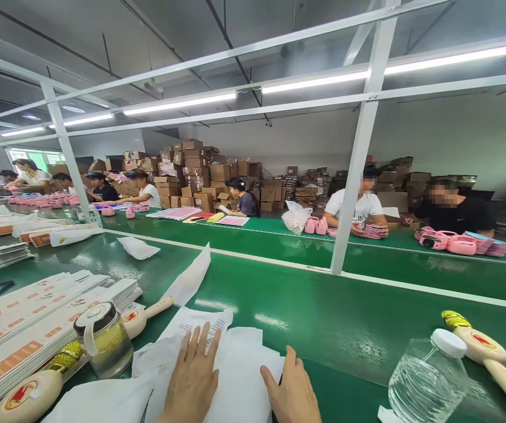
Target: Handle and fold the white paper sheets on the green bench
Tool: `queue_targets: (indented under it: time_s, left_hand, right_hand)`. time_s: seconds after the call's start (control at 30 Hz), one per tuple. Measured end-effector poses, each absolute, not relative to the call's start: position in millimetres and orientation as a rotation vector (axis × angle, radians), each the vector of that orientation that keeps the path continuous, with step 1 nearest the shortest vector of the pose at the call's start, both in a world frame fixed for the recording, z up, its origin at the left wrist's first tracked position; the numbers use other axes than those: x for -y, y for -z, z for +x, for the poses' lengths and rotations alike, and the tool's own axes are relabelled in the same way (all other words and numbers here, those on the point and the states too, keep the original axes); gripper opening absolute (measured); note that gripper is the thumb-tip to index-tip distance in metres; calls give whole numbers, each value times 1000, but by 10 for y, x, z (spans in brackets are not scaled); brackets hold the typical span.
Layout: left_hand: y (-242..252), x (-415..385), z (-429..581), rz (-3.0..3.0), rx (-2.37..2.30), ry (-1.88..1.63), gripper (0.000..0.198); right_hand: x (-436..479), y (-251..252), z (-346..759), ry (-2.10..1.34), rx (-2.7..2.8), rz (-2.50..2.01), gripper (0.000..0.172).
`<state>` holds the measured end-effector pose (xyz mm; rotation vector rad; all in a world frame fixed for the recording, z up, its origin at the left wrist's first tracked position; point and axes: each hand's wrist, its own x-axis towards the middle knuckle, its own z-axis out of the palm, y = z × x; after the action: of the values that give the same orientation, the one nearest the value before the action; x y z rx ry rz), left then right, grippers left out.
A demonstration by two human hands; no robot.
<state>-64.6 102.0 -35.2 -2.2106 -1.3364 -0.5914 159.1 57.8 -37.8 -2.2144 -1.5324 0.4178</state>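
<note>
My left hand (192,376) lies flat with fingers stretched out on a stack of white sheets (235,367) on the green bench (323,317). My right hand (294,392) rests beside it at the sheets' right edge, thumb spread, fingers partly out of view. Neither hand grips anything. One white sheet (190,279) stands up bent behind the stack. A printed leaflet (202,322) lies just above my left fingertips.
A glass jar with yellowish liquid (105,341) and wooden mallet-like toys (145,316) sit to the left by piles of flat printed cartons (24,329). A clear bottle (429,379) and another toy (484,352) are at right. Several people work opposite, with pink items (447,242) and stacked boxes (191,170).
</note>
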Motion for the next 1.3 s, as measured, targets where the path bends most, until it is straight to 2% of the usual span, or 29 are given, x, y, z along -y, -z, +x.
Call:
queue_targets:
  time_s: [0.07,0.17,0.27,0.33,0.47,0.57,0.67,0.77,0.93,1.03,1.07,1.17,1.23,1.3]
  left_hand:
    - [241,-1077,-714,-2305,1574,472,62]
    - [39,-1166,-811,-2490,1855,383,49]
    - [-225,-1278,-925,-2641,2019,487,34]
    - [-419,-1349,-1003,-2647,2090,584,23]
    - [-699,-1410,-1117,-2582,2162,733,23]
    - [-747,-1407,-1160,-2561,2176,842,24]
    - [-674,-1382,-1156,-2512,2130,930,26]
    - [-471,-1258,-1065,-2438,1929,949,38]
    - [13,-935,-879,-2703,1633,539,50]
    - [120,-903,-921,-2667,1748,351,80]
    - [115,-921,-951,-2654,1779,314,77]
    - [53,-984,-1017,-2674,1822,243,46]
    - [25,-1007,-1026,-2672,1890,274,42]
    - [18,-1016,-1026,-2664,1976,370,40]
  right_hand:
    - [-633,468,1554,-474,1536,-2172,74]
    - [-732,590,1422,-474,1530,-2130,70]
    - [-792,602,1300,-421,1546,-2129,61]
    - [-802,543,1224,-339,1604,-2128,64]
    - [-815,418,1021,-168,1929,-1937,85]
    - [-853,434,873,-146,2098,-1778,87]
    - [-892,525,806,-119,2002,-1883,77]
    - [-907,615,803,-105,1899,-1972,64]
    - [-898,679,815,-49,1783,-1968,64]
    - [-872,721,862,-37,1722,-1910,65]
    - [-861,745,887,-50,1700,-1886,63]
    - [-837,832,942,-165,1668,-1779,43]
    - [-828,882,922,-292,1690,-1679,27]
    - [-820,904,842,-423,1762,-1563,19]
